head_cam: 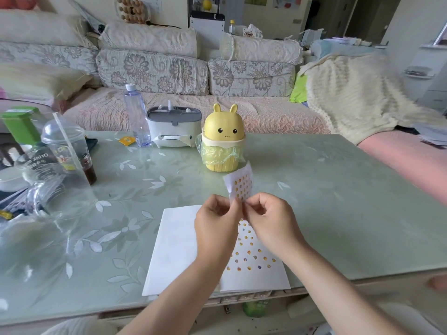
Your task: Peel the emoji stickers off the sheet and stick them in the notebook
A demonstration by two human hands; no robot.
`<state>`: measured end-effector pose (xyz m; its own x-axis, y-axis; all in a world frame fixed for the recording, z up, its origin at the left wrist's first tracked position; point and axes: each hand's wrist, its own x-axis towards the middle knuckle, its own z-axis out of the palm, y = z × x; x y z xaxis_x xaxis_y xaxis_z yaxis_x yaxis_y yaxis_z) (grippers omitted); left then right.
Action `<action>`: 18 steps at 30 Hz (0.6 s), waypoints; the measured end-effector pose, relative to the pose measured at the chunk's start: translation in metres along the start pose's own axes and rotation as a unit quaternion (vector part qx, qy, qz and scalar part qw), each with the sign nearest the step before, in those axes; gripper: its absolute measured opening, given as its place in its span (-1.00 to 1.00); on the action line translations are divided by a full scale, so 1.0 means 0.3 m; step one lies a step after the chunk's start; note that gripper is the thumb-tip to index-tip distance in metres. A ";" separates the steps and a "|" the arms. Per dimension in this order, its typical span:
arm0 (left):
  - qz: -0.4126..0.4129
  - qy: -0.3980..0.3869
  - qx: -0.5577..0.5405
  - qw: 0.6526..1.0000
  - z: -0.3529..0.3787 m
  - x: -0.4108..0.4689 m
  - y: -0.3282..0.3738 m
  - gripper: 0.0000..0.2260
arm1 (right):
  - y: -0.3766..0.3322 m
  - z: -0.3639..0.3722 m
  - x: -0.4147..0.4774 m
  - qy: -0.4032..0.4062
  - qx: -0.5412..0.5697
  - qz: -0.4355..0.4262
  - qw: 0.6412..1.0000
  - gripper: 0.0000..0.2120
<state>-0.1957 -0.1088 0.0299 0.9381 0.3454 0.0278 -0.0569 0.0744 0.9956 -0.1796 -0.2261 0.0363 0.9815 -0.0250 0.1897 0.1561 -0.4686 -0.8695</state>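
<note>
An open white notebook (176, 247) lies on the table near its front edge; its right page carries several small yellow emoji stickers (251, 257). Above it, both hands hold up a small white sticker sheet (239, 183) with rows of yellow emoji. My left hand (215, 226) pinches the sheet's lower edge. My right hand (268, 218) pinches at the same lower edge, fingertips touching the left hand's. Whether a sticker is between the fingers is hidden.
A yellow bunny-shaped desk bin (223, 139) stands just behind the sheet. Further back are a grey tissue box (173, 128) and a water bottle (136, 114). Plastic cups (65, 153) and clutter fill the left side. A sofa runs behind the glass table (338, 201).
</note>
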 end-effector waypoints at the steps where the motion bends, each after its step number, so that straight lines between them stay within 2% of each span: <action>1: -0.033 -0.002 -0.010 0.999 -0.009 0.009 -0.006 -0.80 | 0.001 0.006 -0.006 -0.003 -0.036 -0.021 0.999 -0.84; 4: -0.074 0.017 -0.020 0.997 -0.034 0.033 -0.024 -0.74 | -0.006 0.040 -0.029 -0.010 -0.078 -0.064 0.995 -0.85; 13: -0.048 0.066 -0.072 0.994 -0.068 0.010 -0.005 -0.67 | -0.047 0.073 -0.059 0.007 -0.098 -0.108 0.989 -0.91; 18: -0.057 0.066 -0.113 0.990 -0.075 0.012 0.005 -0.64 | -0.073 0.059 -0.043 -0.011 -0.151 -0.179 0.972 -0.92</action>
<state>-0.2002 -0.0864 0.0293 0.8910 0.4403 -0.1108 -0.0415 0.3218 0.9459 -0.1937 -0.2000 0.0448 0.8728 0.2043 0.4432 0.4520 -0.6812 -0.5760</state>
